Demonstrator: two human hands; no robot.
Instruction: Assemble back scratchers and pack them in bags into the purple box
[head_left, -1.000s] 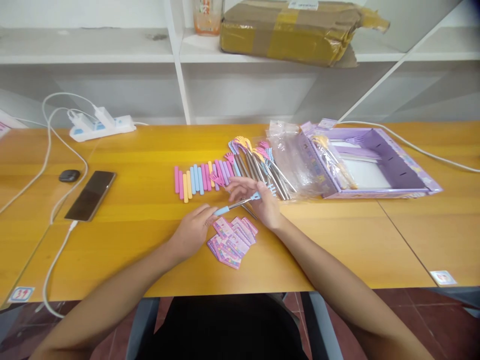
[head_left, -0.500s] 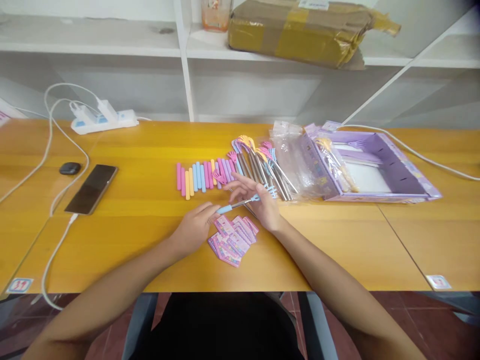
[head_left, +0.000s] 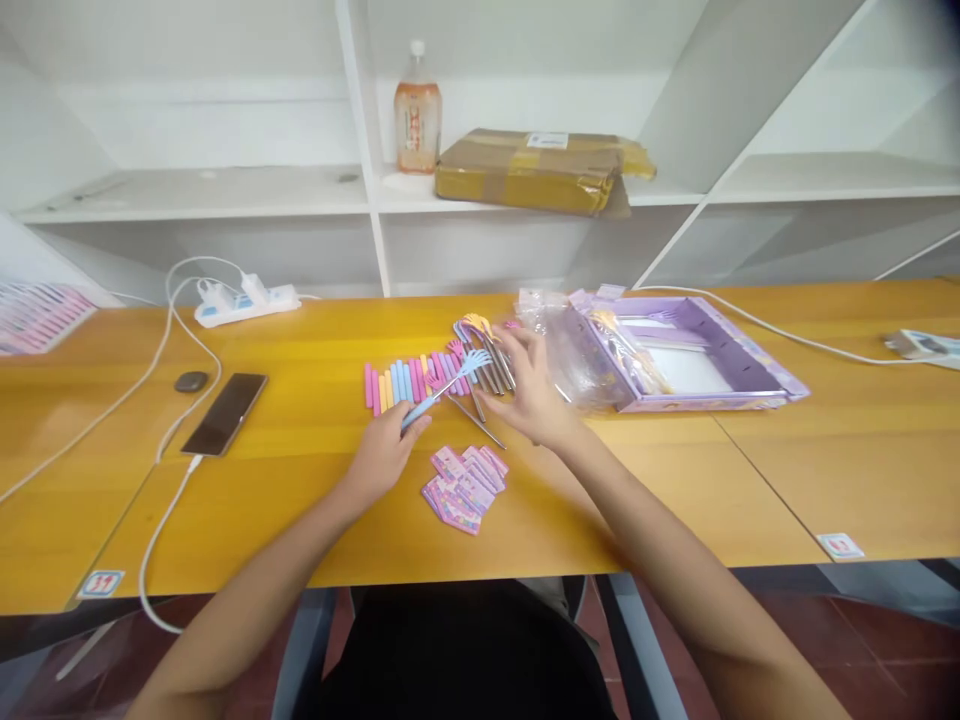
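My left hand (head_left: 386, 445) is closed round the blue handle of a back scratcher (head_left: 445, 388), whose small blue hand-shaped head points up and right. My right hand (head_left: 534, 392) is open, fingers spread, just over the pile of metal-stemmed back scratchers (head_left: 493, 372) with yellow, pink, blue and purple heads. It covers part of that pile, and I cannot tell whether it touches any. Left of the pile lies a row of coloured handle sleeves (head_left: 405, 380) in pink, yellow, blue and purple. Nearer me is a loose stack of pink and purple cards (head_left: 463, 492).
Clear plastic bags (head_left: 570, 350) lie beside a purple open box (head_left: 750, 345) on the right. A phone (head_left: 226, 414), a black earbud-like case (head_left: 191, 382) and a power strip (head_left: 251, 305) with white cables are on the left. A bottle (head_left: 418, 120) and a taped carton (head_left: 525, 172) stand on the shelf.
My right hand has left the blue back scratcher's head and moved right, over the pile. My left hand still holds the handle, now tilted more upward. The camera view has lifted.
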